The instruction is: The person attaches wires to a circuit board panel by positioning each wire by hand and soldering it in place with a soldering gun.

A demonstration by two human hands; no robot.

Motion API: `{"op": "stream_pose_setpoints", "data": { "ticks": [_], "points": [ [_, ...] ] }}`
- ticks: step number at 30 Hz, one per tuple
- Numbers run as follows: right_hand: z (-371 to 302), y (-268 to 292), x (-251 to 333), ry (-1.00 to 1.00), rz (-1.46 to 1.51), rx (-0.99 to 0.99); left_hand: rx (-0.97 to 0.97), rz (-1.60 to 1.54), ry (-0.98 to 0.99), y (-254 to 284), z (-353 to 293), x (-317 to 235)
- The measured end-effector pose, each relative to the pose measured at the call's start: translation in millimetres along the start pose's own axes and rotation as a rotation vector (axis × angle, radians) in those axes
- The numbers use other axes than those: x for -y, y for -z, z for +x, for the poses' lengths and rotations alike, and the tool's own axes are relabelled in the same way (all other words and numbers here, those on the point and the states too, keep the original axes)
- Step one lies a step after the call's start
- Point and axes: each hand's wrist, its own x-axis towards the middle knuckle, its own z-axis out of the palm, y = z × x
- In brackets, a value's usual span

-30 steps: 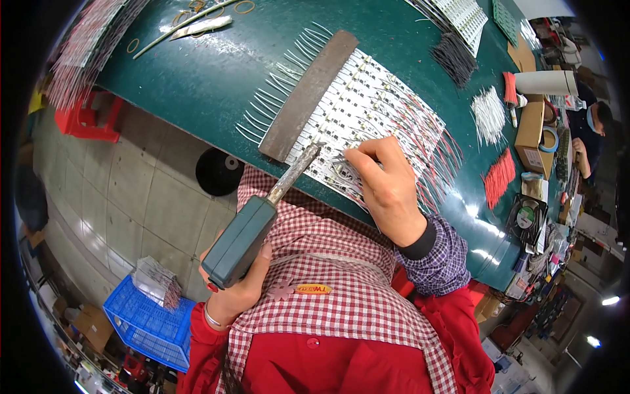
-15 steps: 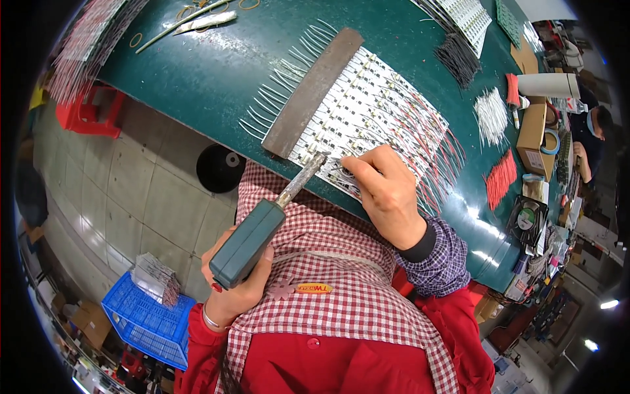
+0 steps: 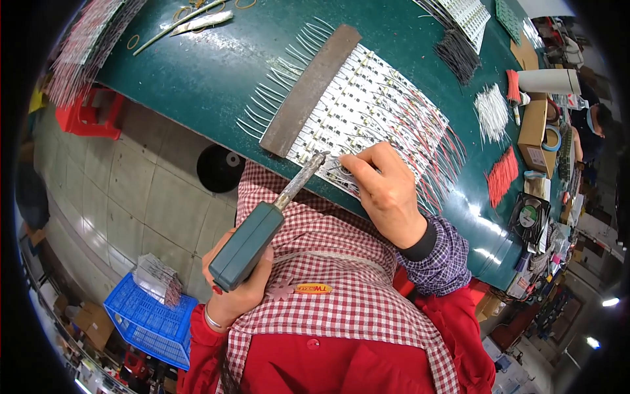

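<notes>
My left hand is wrapped round the dark green handle of a soldering iron. The iron's metal tip rests at or just above the near edge of a white panel of small circuit boards. Beside that tip, my right hand pinches a thin dark wire; the fingers partly hide its end. A brown flat bar lies across the panel's left part, with white wires sticking out beyond it. Red and dark wires fan out from the panel's right side.
Bundles of black, white and red wires lie on the green table to the right. A cardboard box stands farther right. A blue crate and red stool stand on the floor. Another person sits at far right.
Both hands and the iron hold almost the same place at the panel's near edge. The view has shifted very slightly. At far right, the other person's hand has moved.
</notes>
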Motion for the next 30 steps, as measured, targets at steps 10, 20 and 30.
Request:
{"op": "stream_pose_setpoints", "data": {
  "ticks": [10, 20, 30],
  "points": [
    [1, -1, 1, -0.004, -0.012, -0.048, -0.086, -0.019, -0.025, 1, -6, 2],
    [12, 17, 18, -0.032, 0.155, -0.148, -0.177, 0.08, -0.133, 0, -14, 13],
    [-4, -5, 12, -0.047, 0.075, -0.044, -0.108, -0.03, -0.012, 5, -14, 8]
  ]
}}
